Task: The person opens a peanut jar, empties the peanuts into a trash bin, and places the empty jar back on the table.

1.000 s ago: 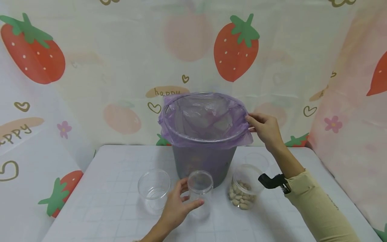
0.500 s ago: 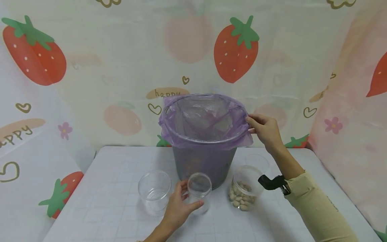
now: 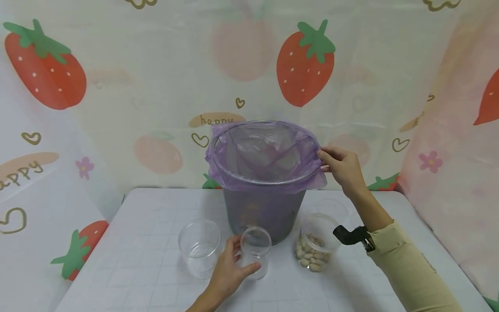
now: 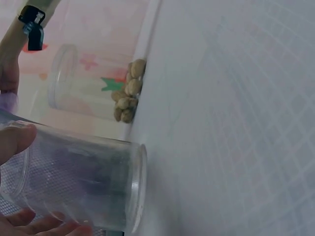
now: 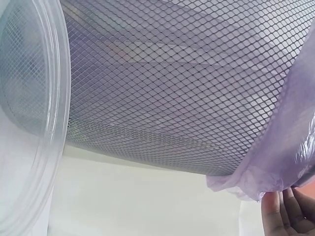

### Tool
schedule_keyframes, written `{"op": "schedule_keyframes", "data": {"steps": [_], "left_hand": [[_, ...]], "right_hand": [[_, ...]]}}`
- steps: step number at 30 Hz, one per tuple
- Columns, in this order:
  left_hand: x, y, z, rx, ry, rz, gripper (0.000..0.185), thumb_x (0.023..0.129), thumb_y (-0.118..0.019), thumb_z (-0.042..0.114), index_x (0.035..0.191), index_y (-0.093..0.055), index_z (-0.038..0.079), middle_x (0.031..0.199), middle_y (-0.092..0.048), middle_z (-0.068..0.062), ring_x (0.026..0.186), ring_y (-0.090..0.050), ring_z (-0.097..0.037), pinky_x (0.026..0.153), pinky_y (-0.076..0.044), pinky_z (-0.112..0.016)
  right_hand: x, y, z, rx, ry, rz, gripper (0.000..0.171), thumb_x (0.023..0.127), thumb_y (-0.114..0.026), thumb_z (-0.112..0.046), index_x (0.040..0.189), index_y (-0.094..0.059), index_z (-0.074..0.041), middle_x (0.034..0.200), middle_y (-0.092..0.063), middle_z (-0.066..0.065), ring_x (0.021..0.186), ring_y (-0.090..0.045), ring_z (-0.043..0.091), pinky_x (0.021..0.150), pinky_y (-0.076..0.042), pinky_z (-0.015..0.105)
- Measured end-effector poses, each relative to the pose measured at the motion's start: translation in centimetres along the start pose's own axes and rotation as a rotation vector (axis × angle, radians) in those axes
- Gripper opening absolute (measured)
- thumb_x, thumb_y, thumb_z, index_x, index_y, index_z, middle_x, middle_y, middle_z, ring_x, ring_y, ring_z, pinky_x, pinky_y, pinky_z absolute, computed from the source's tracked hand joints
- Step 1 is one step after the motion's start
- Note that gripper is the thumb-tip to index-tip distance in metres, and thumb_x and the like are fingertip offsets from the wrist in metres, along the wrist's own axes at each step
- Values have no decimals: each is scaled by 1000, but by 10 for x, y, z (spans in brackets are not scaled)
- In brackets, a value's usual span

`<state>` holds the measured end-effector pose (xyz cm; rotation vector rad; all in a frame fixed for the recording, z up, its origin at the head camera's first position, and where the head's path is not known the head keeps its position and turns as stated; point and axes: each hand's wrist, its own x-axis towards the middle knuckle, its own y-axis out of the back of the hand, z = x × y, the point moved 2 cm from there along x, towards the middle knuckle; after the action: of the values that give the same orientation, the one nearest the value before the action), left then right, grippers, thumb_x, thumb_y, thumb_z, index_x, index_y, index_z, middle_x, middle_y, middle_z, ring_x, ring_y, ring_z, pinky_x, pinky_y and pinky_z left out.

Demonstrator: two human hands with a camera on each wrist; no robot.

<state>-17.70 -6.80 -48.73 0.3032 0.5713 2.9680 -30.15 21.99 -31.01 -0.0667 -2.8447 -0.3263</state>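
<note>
My left hand (image 3: 229,265) holds a small, empty clear jar (image 3: 255,253), thumb on the near side and fingers on the far side. It stands upright before a mesh waste bin (image 3: 261,212), its base at the table in the left wrist view. A purple bin bag (image 3: 269,185) lines the bin, folded over the rim all round. My right hand (image 3: 345,169) pinches the bag's edge at the rim's right side; in the right wrist view the fingertips (image 5: 273,201) press into the crumpled plastic (image 5: 256,182).
An empty clear tub (image 3: 199,247) stands left of my left hand. At right, a clear jar (image 3: 317,232) partly filled with tan nuts or pebbles (image 3: 312,253) stands below my right forearm. A faint clear round lid (image 3: 331,200) lies behind it. The white table (image 3: 136,260) backs onto a strawberry-print curtain (image 3: 156,95).
The empty jar in my left hand has come down and slightly left in the head view, the hand moving slightly with it. My right hand keeps its pinch on the bag.
</note>
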Motion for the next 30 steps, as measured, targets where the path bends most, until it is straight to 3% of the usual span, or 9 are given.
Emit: {"op": "schedule_keyframes", "data": {"steps": [15, 30], "left_hand": [[0, -1, -3, 59, -11, -19, 81, 78, -81, 26, 137, -35, -3, 137, -51, -25, 127, -53, -41, 97, -51, -47], [0, -1, 1, 80, -17, -3, 81, 75, -83, 23, 136, -38, -7, 134, -52, -25, 122, -54, -41, 95, -52, -45]], "right_hand": [[0, 0, 0, 0, 16, 1, 45, 97, -60, -21, 126, -56, 13, 82, -65, -22, 75, -64, -4, 69, -56, 13], [-1, -1, 1, 16, 29, 4, 47, 96, -62, -23, 126, -57, 13, 83, -66, -21, 75, -64, -2, 68, -56, 13]]}}
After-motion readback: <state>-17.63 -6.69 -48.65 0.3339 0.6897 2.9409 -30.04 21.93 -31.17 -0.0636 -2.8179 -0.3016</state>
